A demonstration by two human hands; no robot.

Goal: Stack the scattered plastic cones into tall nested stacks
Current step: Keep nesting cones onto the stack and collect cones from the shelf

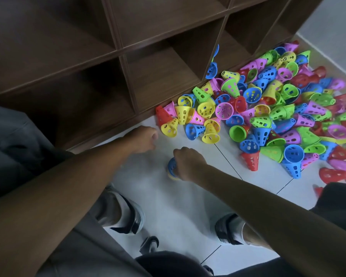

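A big heap of perforated plastic cones [272, 108] in red, yellow, green, blue and pink lies scattered on the white tiled floor at the right. My right hand [188, 162] grips a small nested stack [171, 169] with a blue cone on top and a yellow rim below, standing on the floor. My left hand [146, 137] hovers with curled fingers just left of a yellow cone [169, 127] at the heap's near edge; nothing shows in it.
A dark wooden cubby shelf [128, 62] stands along the far side, the heap pressed against its base. A blue cone [211, 69] leans on a shelf divider. My feet in sandals [132, 218] rest on the floor [178, 206] below the hands.
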